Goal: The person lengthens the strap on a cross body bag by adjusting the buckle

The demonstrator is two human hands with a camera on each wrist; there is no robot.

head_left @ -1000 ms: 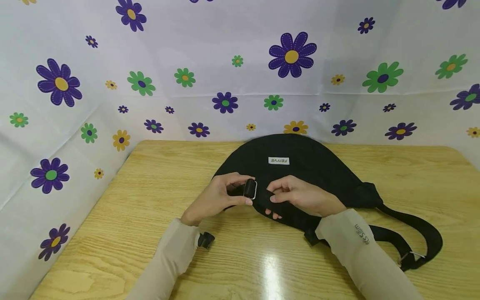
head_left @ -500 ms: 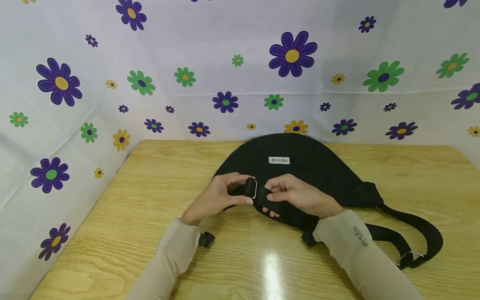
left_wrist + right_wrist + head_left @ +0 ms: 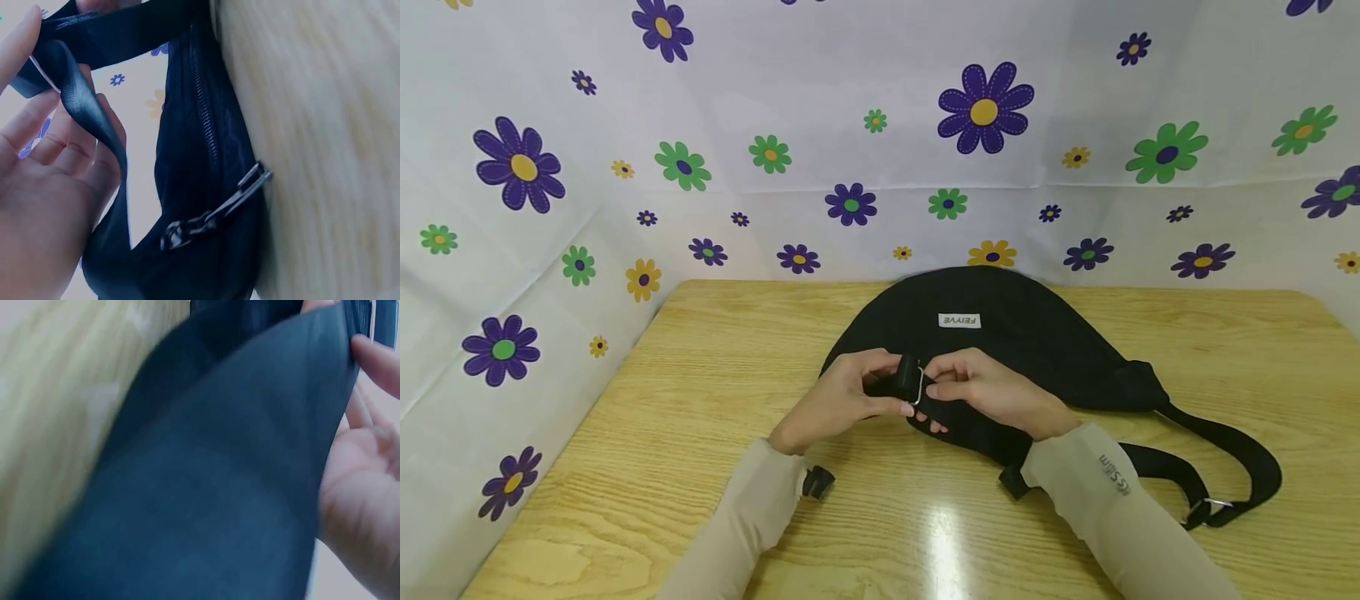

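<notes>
A black sling bag [image 3: 1030, 350] with a white label lies at the back of the table. My left hand [image 3: 838, 396] pinches a looped black strap [image 3: 125, 37] and its metal ring buckle [image 3: 920, 387] between thumb and fingers. Just to the right, my right hand [image 3: 992, 392] pinches the edge of a wide black strap [image 3: 187, 462] between thumb and fingers. That strap edge is right at the ring; whether it passes through cannot be seen. In the left wrist view, a zipper [image 3: 203, 106] with a metal pull [image 3: 219, 209] runs along the bag.
A small black plastic buckle piece [image 3: 817, 482] lies by my left sleeve, and another black piece [image 3: 1015, 481] by my right. A long strap with a metal slider [image 3: 1216, 502] loops to the right on the wooden table [image 3: 662, 417]. Flowered cloth [image 3: 850, 125] hangs behind.
My left hand has shifted slightly right with the ring buckle. The right hand has come left with the strap edge, so the gap between ring and strap has closed.
</notes>
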